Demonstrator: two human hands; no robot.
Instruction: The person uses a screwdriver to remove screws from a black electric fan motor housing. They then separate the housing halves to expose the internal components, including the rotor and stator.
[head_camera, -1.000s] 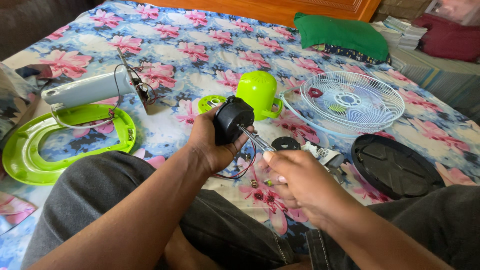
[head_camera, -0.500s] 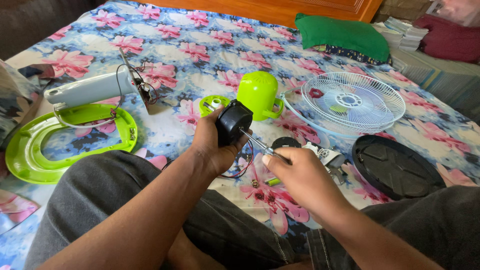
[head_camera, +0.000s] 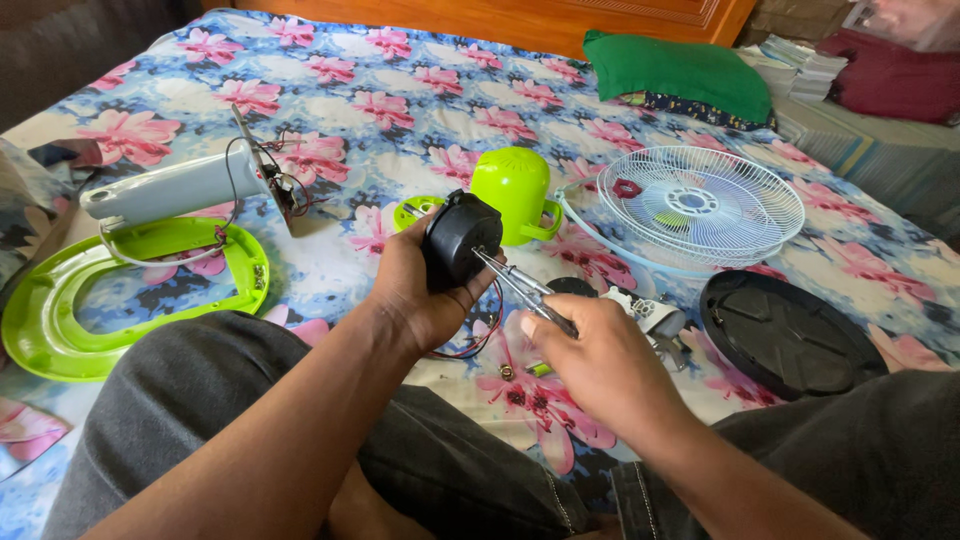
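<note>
Floral bedsheet (head_camera: 330, 240) below: left hand (head_camera: 420, 295) grips motor (head_camera: 458, 238), right hand (head_camera: 600, 365) alongside.

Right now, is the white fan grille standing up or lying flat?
Lying flat. The white fan grille rests face-up on the flowered bedsheet, its round rim fully visible, beside the green cap and black disc.

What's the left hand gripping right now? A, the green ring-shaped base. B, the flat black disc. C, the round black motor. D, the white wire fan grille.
C: the left hand is wrapped around the round black motor, held up over the flowered sheet, while the right hand pokes slim pliers into it.
</note>
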